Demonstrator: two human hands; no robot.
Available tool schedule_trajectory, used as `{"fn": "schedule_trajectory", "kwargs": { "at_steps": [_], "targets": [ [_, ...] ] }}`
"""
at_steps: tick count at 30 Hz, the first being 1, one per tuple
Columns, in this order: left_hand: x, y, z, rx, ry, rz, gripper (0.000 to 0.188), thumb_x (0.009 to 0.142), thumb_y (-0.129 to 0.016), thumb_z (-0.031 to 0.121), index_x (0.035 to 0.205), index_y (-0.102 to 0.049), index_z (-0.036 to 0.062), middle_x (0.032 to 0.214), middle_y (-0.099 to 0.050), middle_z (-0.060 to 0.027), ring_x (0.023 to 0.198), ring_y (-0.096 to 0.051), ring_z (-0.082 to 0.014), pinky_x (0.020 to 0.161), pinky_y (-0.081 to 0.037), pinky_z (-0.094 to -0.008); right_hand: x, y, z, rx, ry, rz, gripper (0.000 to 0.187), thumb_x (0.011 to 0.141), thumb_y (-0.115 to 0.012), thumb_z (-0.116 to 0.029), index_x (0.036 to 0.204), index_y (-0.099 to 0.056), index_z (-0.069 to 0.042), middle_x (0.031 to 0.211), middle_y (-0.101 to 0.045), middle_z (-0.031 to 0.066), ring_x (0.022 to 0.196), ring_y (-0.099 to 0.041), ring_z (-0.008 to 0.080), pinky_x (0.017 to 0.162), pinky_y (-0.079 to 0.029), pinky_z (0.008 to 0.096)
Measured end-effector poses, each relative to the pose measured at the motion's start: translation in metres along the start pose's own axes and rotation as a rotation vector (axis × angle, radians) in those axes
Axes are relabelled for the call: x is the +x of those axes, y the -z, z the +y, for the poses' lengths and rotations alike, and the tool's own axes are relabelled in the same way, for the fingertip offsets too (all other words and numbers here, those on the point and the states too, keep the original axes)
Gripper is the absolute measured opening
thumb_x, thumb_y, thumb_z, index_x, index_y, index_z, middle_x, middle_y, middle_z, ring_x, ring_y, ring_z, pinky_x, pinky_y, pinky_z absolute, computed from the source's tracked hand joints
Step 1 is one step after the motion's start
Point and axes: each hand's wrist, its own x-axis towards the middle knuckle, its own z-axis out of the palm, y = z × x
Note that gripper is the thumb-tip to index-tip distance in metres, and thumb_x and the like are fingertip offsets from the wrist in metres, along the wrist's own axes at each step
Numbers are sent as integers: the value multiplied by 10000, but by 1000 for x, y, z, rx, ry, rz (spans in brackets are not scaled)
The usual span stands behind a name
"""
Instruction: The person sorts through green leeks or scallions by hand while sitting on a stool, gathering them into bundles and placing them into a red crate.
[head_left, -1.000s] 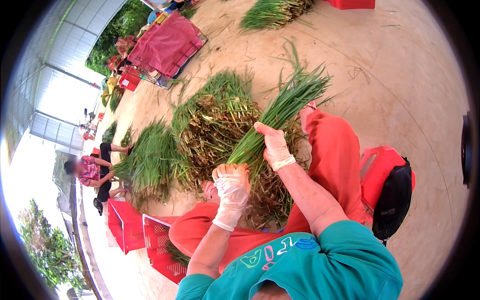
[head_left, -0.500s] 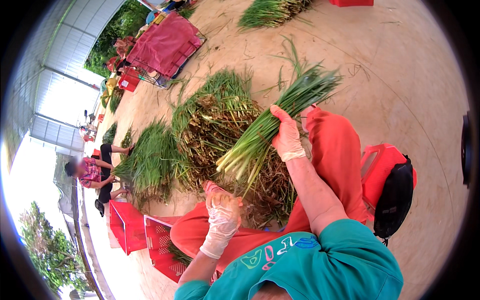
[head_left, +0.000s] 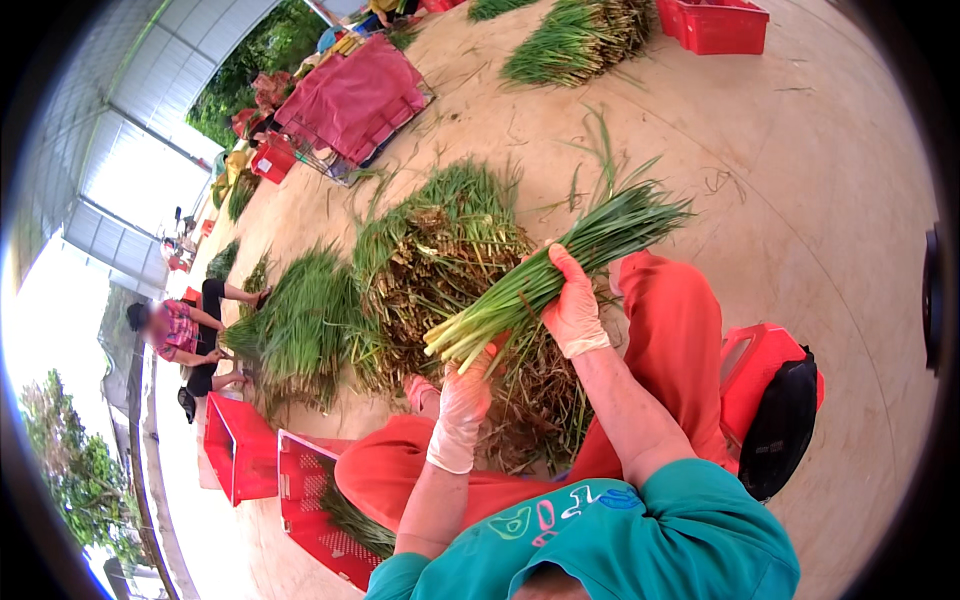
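A bunch of scallions slants across my lap, its pale stalk ends at the lower left and its green leaves at the upper right. My right hand, in a thin pale glove, is wrapped round the middle of the bunch. Just under the stalk ends is my left hand, also gloved, with its fingers curled and the fingertips up against the lowest stalks. What those fingers pinch, if anything, is hidden. A heap of brown peelings and roots lies between my legs, below the bunch.
Beyond my legs stand piles of untrimmed scallions and green leafy ones. Red crates are at left; a red seat with a black bag is at right. A person sits at far left.
My left hand has risen from beside my knee to the stalk ends. My right hand still grips the bunch, which has tilted slightly flatter. The view has shifted a little.
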Motion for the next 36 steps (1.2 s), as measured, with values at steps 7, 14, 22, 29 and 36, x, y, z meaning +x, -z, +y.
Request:
{"fn": "schedule_trajectory", "kwargs": {
  "at_steps": [7, 14, 22, 29, 36],
  "targets": [
    [-21, 19, 15, 7, -20, -69, 186, 951, -648, 14, 1134, -668, -12, 1100, -714, -154, 951, -685, -255, 787, -582, -381, 4, 10, 5, -3, -31, 87, 149, 948, -690, -204, 1030, -663, -81, 927, -699, 85, 865, -693, 242, 777, -587, 416],
    [-67, 6, 66, 178, -34, -247, 175, 956, -650, 62, 1044, -707, -77, 869, -671, -98, 751, -627, -178, 686, -531, -309, 11, 26, 14, -150, 187, 15, 185, 945, -678, -123, 1110, -633, -51, 990, -689, 89, 912, -692, 226, 799, -587, 396],
    [22, -8, -22, 258, 8, 98, 183, 966, -690, 208, 948, -682, 26, 750, -601, -7, 553, -487, -102, 465, -383, -256, -23, -17, 32, -377, 238, -146, 407, 865, -675, 13, 1259, -579, -14, 1028, -697, 76, 972, -666, 212, 891, -540, 366],
    [-1, -32, 3, -40, 255, -39, 151, 971, -615, 133, 895, -622, 3, 737, -553, -44, 610, -448, -151, 568, -396, -322, -20, -3, 27, -404, 158, -146, 410, 862, -681, -1, 1259, -578, -14, 1050, -698, 67, 992, -654, 191, 910, -515, 340],
    [-85, -27, 67, 29, 293, -542, 154, 853, -642, 36, 709, -595, 9, 853, -682, -159, 660, -569, -183, 622, -470, -292, -15, -2, 22, -77, -50, -124, 345, 904, -707, -142, 1206, -595, -20, 1090, -685, 118, 1047, -665, 284, 908, -555, 427]
  ]
}}
